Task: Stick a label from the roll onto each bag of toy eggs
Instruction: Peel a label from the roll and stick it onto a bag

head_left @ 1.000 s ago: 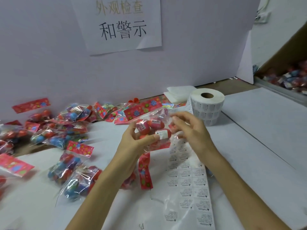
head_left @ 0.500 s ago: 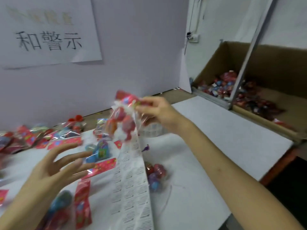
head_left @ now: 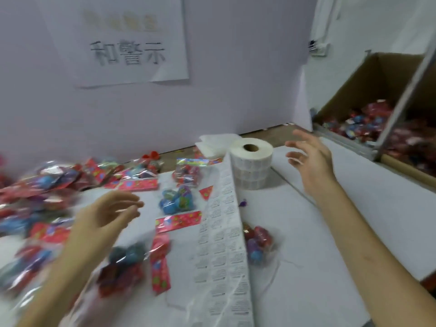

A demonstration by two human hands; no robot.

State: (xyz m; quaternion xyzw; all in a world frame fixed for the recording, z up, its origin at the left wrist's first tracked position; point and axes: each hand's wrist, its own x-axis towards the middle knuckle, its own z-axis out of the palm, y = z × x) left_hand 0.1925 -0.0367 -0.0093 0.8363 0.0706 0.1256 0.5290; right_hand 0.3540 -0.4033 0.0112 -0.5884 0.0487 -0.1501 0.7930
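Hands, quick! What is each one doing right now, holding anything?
Bare left hand: open, fingers loosely spread, holding nothing.
Bare right hand: open, fingers spread, holding nothing, beside the white paper label roll.

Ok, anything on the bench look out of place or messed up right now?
Nothing looks damaged or spilled. A long paper strip of labels trails loose from the white label roll across the white table to its near edge, and a clear bag of red and blue toy eggs lies tucked against the strip's right edge.
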